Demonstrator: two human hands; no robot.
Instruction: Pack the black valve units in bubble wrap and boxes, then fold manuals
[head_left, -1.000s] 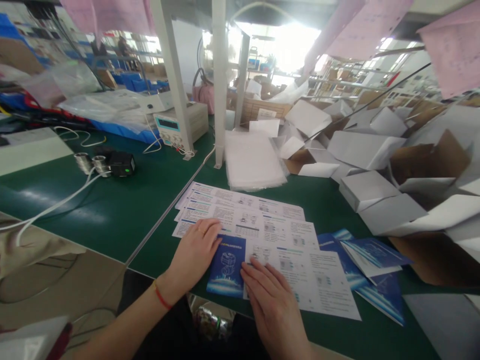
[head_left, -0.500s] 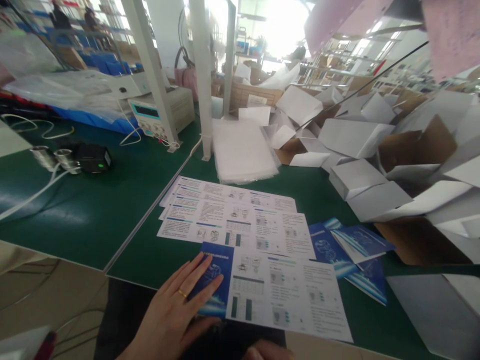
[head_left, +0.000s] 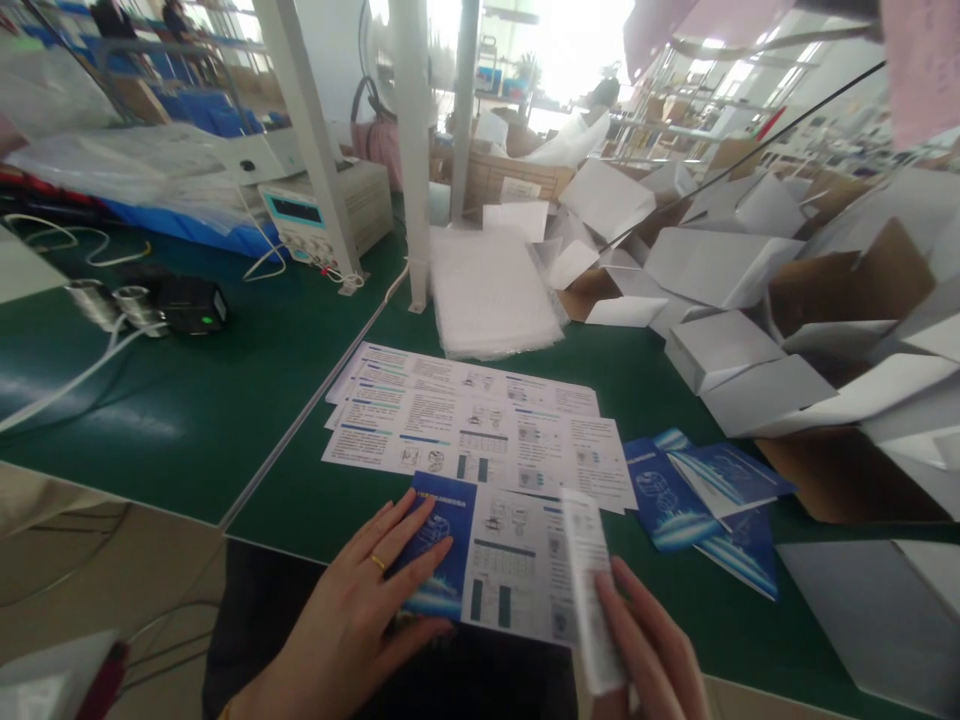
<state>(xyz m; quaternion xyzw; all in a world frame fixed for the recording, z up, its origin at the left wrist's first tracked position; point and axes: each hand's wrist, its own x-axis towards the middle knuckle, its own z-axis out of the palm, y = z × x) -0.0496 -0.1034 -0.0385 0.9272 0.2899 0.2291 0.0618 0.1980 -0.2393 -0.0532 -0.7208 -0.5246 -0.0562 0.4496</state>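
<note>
A printed leaflet point(head_left: 502, 560) lies at the table's front edge, its blue cover panel folded over at the left. My left hand point(head_left: 375, 580), with a ring on one finger, rests flat on that blue panel, fingers spread. At the other end, my right hand point(head_left: 652, 640) grips the leaflet's right end, which stands lifted and bent inward over the middle panels; its thumb is mostly hidden. Just behind lie several unfolded leaflets point(head_left: 390, 420), overlapping. To the right, several folded blue leaflets point(head_left: 667, 495) sit in a loose pile.
White open boxes point(head_left: 720, 265) are heaped along the right side. A stack of clear plastic bags point(head_left: 491, 290) lies behind the leaflets. Metal posts point(head_left: 412, 150) rise beside a power supply point(head_left: 330, 215). A black device with cables point(head_left: 191, 305) sits on the left.
My right hand has come up from the bottom edge and taken the leaflet's right end, lifting and turning it leftward. My left hand stays on the blue panel.
</note>
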